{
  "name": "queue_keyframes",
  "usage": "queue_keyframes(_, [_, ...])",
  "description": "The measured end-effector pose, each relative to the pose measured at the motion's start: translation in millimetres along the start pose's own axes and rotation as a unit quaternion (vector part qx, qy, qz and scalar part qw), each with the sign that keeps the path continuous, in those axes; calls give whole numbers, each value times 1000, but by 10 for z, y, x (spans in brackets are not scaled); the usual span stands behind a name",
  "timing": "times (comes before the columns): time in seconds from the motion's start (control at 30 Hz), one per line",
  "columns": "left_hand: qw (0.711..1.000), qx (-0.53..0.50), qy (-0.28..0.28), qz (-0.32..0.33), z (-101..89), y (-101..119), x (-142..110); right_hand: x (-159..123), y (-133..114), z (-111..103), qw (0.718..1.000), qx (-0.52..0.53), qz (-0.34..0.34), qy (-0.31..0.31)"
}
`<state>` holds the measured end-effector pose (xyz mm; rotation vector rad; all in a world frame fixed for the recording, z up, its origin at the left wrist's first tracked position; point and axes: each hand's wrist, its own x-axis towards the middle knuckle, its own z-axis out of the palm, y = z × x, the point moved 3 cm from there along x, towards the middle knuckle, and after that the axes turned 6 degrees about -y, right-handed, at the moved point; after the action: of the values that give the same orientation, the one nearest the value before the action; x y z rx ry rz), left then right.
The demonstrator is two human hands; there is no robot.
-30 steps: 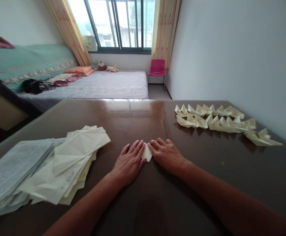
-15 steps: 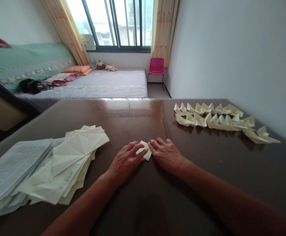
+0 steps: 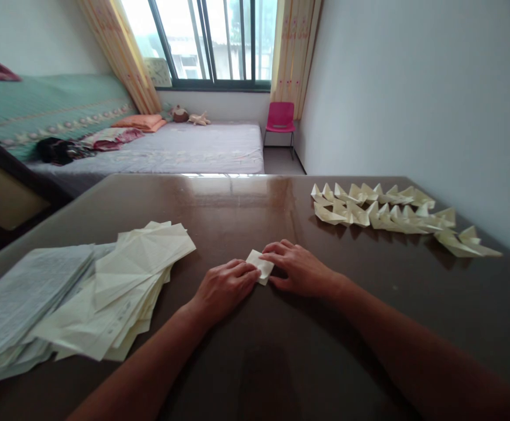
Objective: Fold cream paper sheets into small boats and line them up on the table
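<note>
A small folded piece of cream paper point(image 3: 260, 264) lies on the dark brown table point(image 3: 246, 204), between my two hands. My left hand point(image 3: 223, 287) curls its fingers onto the paper's left edge, pinching it. From the right, my right hand point(image 3: 299, 270) presses its fingertips on the top of the same piece. Both forearms reach in from the bottom of the view. Much of the paper is hidden under the fingers.
A loose stack of cream and grey printed sheets point(image 3: 83, 292) lies at the left. Several folded paper boats point(image 3: 386, 215) are lined up at the right near the wall. Beyond the table are a bed point(image 3: 180, 149), a pink chair point(image 3: 280, 120) and a window.
My left hand has gone from lying flat to curled on the paper's left edge. My right fingers have slid over the top of the piece. The paper has lifted slightly.
</note>
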<state>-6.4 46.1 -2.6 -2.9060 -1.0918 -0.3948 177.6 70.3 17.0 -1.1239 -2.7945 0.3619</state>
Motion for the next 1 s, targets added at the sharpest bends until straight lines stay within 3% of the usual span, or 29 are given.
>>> queue_keyframes(0.17, [999,-24,-6,-20,-17,-15,-2,38,88,81,997,50,-52,41])
queue_keyframes(0.37, [992,-62,-27,-106,-79,-83,2,54,273,168,990,101,-73,70])
queue_keyframes(0.63, [958,-178,-23,-225,48,-278,3,130,284,227,987,137,47,68])
queue_keyframes(0.87, [952,-110,-44,-283,57,-218,52,161,214,255,978,125,148,76])
queue_keyframes(1.0, [956,-66,-58,-279,46,-166,83,157,174,260,977,113,154,90])
